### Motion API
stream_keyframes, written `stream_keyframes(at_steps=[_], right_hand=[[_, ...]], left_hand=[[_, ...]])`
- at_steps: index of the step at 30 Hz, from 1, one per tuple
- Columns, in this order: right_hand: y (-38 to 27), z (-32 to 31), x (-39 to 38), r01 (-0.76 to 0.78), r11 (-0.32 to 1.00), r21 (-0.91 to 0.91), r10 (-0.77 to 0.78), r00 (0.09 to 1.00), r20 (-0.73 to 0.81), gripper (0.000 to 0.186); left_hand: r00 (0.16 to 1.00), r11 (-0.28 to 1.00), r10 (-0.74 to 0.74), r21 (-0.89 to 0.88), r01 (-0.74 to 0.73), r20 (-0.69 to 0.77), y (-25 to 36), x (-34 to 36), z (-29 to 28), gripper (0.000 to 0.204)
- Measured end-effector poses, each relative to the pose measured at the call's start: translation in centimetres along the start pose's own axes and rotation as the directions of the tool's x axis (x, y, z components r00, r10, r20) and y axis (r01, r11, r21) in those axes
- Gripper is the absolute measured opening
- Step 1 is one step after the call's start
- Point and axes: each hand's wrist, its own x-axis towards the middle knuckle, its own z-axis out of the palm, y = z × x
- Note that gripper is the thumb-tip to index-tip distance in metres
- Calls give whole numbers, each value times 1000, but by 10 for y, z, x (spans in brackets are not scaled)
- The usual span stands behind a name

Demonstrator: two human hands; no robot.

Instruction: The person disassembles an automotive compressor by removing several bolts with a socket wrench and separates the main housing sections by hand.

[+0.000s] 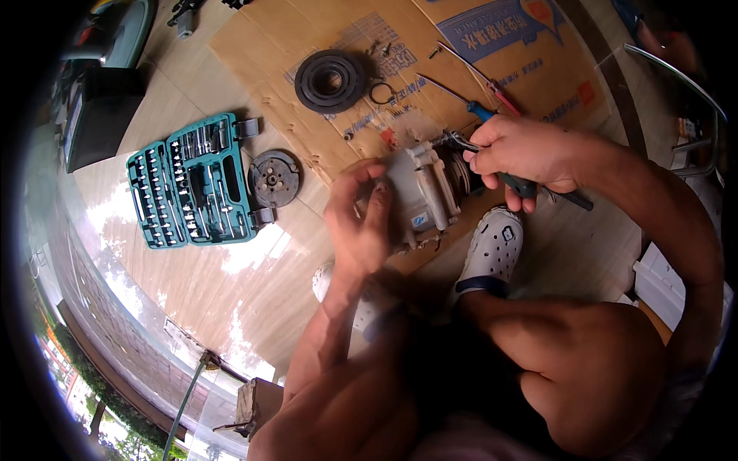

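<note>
Now I see the left hand [357,219] gripping the compressor [434,188] at the cardboard [265,58] sheet's near edge, the right hand [519,154] closed around pliers [519,184] near a shoe [490,250]; floor [280,307] stretches left toward the toolbox [244,184].

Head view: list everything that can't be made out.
All in the head view:
Metal unit: part of its left side, hidden by the left hand.
Pliers: grip partly covered by the right hand; exact tip contact too small to tell.
White left shoe: partly behind the left forearm.
Green tub-like thing: cut off by the upper edge.
</note>
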Motion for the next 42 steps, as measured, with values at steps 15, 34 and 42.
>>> stream_keyframes(at_steps=[15,34,42], right_hand=[[-17,16,-4,-187,981,52,190,978,-84,24],[132,65,-15,365,915,-170,-402,802,-442,31],[170,71,-2,545,827,-137,-549,731,-405,23]], left_hand=[[1000,999,-26,32,26,0,9,1,2,21],[866,851,480,165,-498,137,-3,-61,26,34],[675,628,675,249,-738,298,-8,-70,27,22]])
